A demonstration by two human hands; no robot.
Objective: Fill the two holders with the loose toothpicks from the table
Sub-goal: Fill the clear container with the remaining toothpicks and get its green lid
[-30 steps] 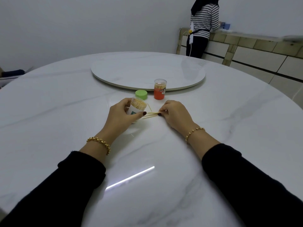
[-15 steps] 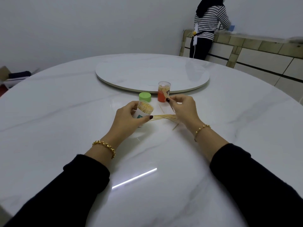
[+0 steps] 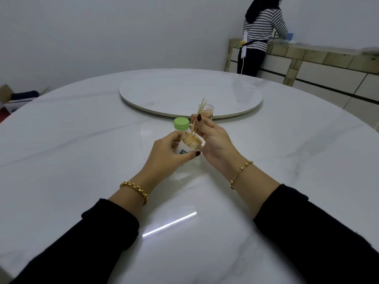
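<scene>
Head view: a person in black sleeves works at a round, white marble-patterned table. The left hand curls around a small open holder, with the thumb across its white-and-teal label and the fingers wrapped behind. The holder tilts toward the right hand and looks packed nearly full; whether its base rests on the table cannot be told.

The right hand pinches a thin bundle of toothpicks between thumb and forefinger. The bundle stands almost upright. Its lower ends are at the holder's mouth and its upper tips fan out above the fingers.

A green lid sits on the table just beyond the holder, to the left of the right hand's fingertips. The second holder, clear at the top, stands behind the right hand beside the edge of the turntable; its lower part is hidden by the fingers.

A gold bracelet circles each wrist, left and right. A bright streak of reflected light crosses the table between the forearms.

In the far right corner a second person in a striped top stands with their back turned at a tiled counter. A cardboard box lies by the wall at far left.
</scene>
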